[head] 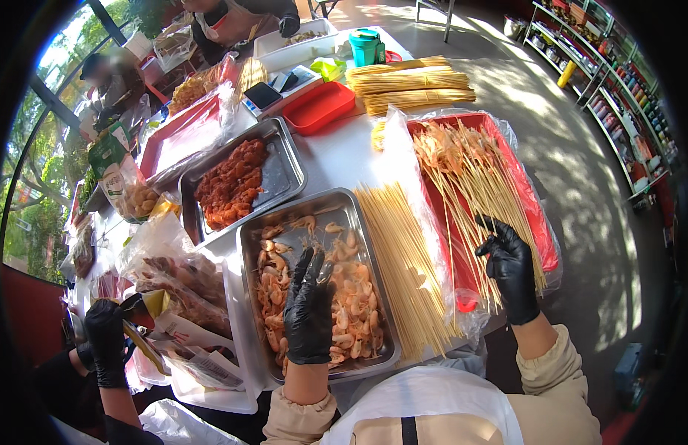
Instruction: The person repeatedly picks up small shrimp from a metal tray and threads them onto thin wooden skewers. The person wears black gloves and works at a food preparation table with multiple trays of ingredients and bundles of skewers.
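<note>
My left hand [310, 308], in a black glove, reaches into a steel tray of shrimp [355, 311]; its fingertips are among the shrimp, and whether they grip one I cannot tell. My right hand [508, 267], also black-gloved, is over the lower part of a red plastic-lined tray [536, 222]. Its fingers are at the stick ends of skewered shrimp [461, 147], whose heads lie towards the far end; a firm grip is not plain. Between the two trays lies a wide layer of bare bamboo skewers [405, 267].
A steel tray of red marinated meat [230, 183] stands beyond the shrimp. Skewer bundles [413, 83], an empty-looking red tray [320, 107] and a teal cup [364, 47] are farther back. A co-worker's gloved hand [105, 334] holds packaging at the left; other people work across the table.
</note>
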Demonstrator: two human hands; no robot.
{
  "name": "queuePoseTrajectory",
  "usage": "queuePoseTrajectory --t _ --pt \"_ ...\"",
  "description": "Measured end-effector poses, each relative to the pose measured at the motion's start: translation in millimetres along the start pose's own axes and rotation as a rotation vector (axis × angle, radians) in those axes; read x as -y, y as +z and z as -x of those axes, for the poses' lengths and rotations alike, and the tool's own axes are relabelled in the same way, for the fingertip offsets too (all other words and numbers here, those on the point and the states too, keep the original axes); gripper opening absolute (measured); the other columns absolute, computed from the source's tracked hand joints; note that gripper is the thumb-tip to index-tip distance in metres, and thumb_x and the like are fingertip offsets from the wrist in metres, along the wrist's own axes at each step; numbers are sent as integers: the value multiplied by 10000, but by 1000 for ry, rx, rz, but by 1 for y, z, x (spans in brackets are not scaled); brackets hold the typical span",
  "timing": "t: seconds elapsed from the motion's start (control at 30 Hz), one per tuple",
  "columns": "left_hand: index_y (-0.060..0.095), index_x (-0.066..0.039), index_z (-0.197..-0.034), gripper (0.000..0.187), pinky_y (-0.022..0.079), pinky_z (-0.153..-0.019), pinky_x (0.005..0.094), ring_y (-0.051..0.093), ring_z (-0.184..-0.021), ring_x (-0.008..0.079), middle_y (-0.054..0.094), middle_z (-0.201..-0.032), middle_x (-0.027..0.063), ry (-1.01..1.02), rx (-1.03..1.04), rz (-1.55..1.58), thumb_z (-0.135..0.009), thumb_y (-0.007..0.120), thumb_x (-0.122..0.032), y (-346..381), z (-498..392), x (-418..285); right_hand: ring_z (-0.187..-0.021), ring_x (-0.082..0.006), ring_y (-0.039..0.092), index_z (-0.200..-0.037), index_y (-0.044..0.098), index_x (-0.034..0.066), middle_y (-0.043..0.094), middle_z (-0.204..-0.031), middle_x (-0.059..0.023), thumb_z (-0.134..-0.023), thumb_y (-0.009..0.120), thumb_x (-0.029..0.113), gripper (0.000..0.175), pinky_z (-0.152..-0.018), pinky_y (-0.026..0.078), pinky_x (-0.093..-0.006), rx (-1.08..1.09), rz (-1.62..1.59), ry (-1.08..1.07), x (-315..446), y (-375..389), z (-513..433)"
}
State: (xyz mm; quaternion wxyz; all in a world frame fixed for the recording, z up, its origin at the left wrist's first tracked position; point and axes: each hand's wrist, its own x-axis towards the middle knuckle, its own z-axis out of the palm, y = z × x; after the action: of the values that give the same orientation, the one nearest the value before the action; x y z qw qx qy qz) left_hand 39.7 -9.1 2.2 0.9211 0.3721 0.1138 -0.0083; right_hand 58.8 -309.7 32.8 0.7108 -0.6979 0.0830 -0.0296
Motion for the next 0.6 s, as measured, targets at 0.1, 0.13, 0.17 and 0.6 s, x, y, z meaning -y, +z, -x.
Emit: queuePoseTrajectory --t 0.1,0.13,0.17,0.6 --pt "389 -59 -1318 440 421 -876 241 497 -1127 156 480 -1294 63 -4 -53 -13 -893 487 -121 -4 3 -3 -868 -185 589 -1126 556 -22 617 -1016 -141 -888 450 8 262 -778 458 -293 -136 569 -422 -34 -13 -28" --pt "393 -60 -1316 438 422 -874 240 501 -1122 158 484 -1291 63 3 -61 -16 -892 487 -116 -8 5 -6 -994 -271 570 -1088 582 -17 607 -1027 -178 -868 479 11 244 -856 434 -336 -195 802 -507 -32 -14 -29" --pt "397 -61 -1314 435 424 -871 239 505 -1118 159 487 -1287 62 8 -68 -17 -892 487 -112 -11 7 -8 -965 -292 580 -1068 592 -7 614 -1014 -175 -853 498 11 236 -853 439 -340 -216 891 -608 -29 -11 -30" --pt "473 -11 -1242 380 451 -876 259 516 -1105 169 504 -1251 86 271 -142 -513 -862 490 3 -33 12 -16 -784 -296 629 -1029 580 -2 633 -853 -186 -848 522 43 195 -671 488 -346 -15 980 -441 -47 -2 -51"
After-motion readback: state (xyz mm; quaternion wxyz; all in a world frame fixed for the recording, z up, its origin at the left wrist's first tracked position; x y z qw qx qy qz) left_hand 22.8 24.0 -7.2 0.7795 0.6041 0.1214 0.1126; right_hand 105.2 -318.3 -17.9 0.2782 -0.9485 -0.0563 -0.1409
